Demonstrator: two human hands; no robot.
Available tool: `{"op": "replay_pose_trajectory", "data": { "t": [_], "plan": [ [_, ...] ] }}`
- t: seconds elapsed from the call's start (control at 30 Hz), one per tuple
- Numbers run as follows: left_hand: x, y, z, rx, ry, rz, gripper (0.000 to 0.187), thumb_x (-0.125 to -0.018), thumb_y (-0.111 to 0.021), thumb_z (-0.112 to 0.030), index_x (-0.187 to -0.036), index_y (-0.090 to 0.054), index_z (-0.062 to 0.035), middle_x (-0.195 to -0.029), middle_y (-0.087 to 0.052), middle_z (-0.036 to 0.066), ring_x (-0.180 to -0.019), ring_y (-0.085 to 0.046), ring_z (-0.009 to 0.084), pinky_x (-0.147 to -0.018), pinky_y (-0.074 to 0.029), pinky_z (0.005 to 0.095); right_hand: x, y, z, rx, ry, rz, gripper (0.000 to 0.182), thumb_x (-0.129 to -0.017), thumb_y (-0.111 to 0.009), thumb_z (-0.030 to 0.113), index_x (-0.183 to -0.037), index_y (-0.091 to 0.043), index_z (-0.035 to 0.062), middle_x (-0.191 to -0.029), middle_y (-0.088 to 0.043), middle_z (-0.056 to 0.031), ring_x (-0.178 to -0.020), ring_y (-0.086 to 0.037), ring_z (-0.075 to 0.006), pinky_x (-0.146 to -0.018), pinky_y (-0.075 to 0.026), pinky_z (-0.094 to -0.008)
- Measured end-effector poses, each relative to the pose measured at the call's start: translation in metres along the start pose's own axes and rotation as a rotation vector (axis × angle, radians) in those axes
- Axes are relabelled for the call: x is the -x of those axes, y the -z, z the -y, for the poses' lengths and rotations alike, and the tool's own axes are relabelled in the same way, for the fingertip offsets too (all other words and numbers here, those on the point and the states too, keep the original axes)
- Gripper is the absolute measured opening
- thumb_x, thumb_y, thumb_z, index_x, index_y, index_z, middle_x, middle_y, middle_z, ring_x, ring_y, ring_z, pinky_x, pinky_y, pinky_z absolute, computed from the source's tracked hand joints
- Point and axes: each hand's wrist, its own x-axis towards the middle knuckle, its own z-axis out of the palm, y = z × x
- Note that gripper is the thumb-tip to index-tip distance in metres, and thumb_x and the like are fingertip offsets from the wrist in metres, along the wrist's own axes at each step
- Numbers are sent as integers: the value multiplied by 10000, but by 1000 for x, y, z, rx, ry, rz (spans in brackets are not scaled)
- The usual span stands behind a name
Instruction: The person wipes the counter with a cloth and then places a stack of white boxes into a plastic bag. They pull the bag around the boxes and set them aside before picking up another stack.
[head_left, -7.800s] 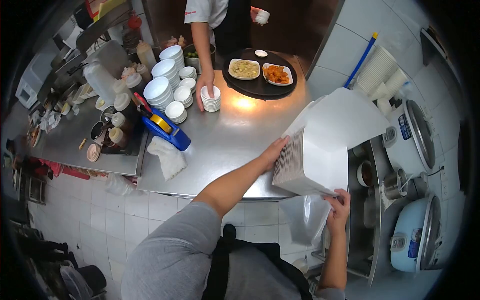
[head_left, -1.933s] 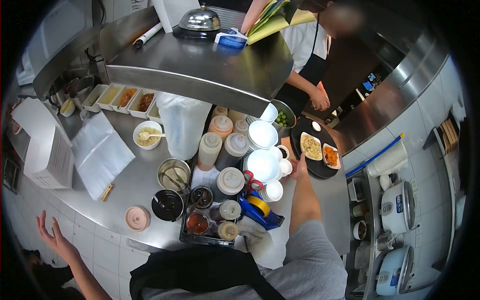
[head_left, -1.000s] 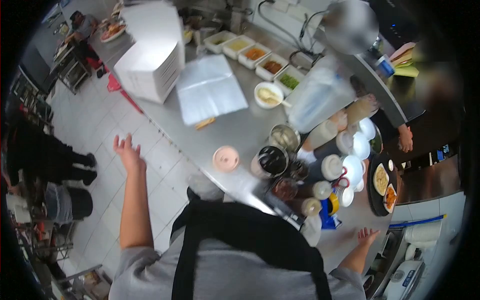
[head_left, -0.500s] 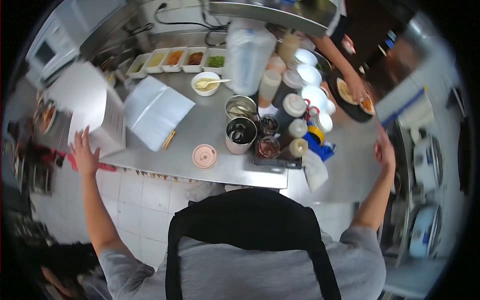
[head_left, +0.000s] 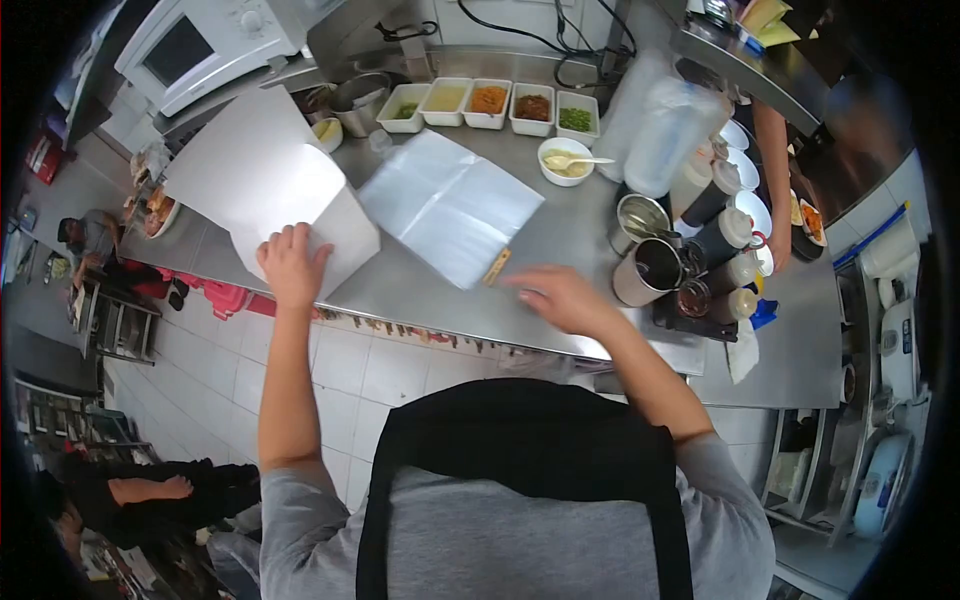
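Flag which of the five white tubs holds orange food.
The middle tub, third from either end. The leftmost tub and rightmost tub hold green food, the second tub pale yellow, the fourth tub red-brown.

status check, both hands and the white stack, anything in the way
Left hand at white stack, fingers over its near edge. Right hand open, beside wooden clip. Plastic sheets flat alongside, no obstruction seen.

Bright, cool-white light across centre; pale glare on steel counter (head_left: pixel 655 322), sheen on plastic sheet (head_left: pixel 455 205), white paper boxes (head_left: pixel 265 150) near washed out upper left. Right hand (head_left: pixel 562 298) slightly motion-blurred. Strong fisheye bending, black corners, soft edges.
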Motion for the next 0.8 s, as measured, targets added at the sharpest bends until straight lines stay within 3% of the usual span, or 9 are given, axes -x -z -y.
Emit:
{"op": "replay_pose_trajectory", "data": {
  "t": [0.07,0.17,0.37,0.47,0.53,0.6,0.7,0.77,0.8],
  "plan": [
    [0,2,-2,42,0,-20,363,-675,-745,-257,-949,-572,-94,-887,-589,45,-836,-542,241,-794,-361,390,-37,-61,-42,412,172,-200,337,-795,-569,128,-1125,-622,169,-1124,-601,-61,-1124,-489,-258,-923,-383,-423],
    [4,-3,4,154,-59,-110,304,-692,-726,-211,-936,-575,-111,-827,-580,40,-797,-535,237,-795,-348,373,-56,-71,-50,505,-106,-15,295,-765,-593,161,-1054,-651,170,-1083,-598,-49,-1084,-479,-252,-901,-371,-424],
    [12,2,3,214,-35,-49,293,-725,-706,-188,-981,-586,-111,-877,-580,58,-848,-530,244,-831,-346,384,-52,-50,-58,538,-114,-631,144,-753,-651,205,-852,-650,101,-938,-592,-47,-977,-498,-266,-829,-400,-405],
    [11,24,-23,165,-29,-134,420,-695,-730,-184,-1083,-581,-122,-1032,-549,105,-1000,-502,283,-939,-314,418,-37,-30,-37,350,167,-593,153,-760,-666,227,-830,-643,93,-864,-594,-65,-886,-528,-272,-775,-424,-383],
    [13,26,-49,179,-77,-166,590,-646,-758,-159,-1197,-547,-141,-1220,-449,160,-1159,-417,352,-1024,-267,470,1,-16,4,294,157,-517,154,-761,-671,221,-814,-630,83,-806,-594,-79,-747,-541,-286,-687,-449,-365],
    [25,15,-81,491,-145,-58,602,-642,-756,-145,-1203,-537,-140,-1243,-435,158,-1163,-416,346,-996,-311,463,40,-16,17,229,142,-357,126,-753,-676,185,-777,-619,75,-728,-574,-70,-654,-530,-291,-627,-456,-369],
    [47,-1,-137,652,-235,154,603,-657,-749,-156,-1211,-515,-117,-1198,-452,164,-1093,-442,356,-936,-367,449,85,-27,18,-28,108,-414,136,-741,-657,100,-869,-613,82,-744,-558,-83,-646,-540,-301,-605,-465,-368],
    [57,-24,-162,657,-216,233,582,-677,-728,-157,-1211,-504,-101,-1142,-474,165,-1032,-461,356,-903,-389,441,113,-17,9,-4,-194,-476,313,-718,-630,42,-1024,-582,88,-871,-558,-128,-786,-558,-314,-688,-467,-397],
    [64,-39,-170,648,-185,278,561,-693,-709,-151,-1210,-500,-94,-1111,-485,165,-1007,-468,354,-889,-397,439,122,-2,-2,209,-202,-610,379,-706,-619,25,-1076,-556,82,-955,-541,-145,-868,-539,-328,-735,-458,-411]
  ]
}}
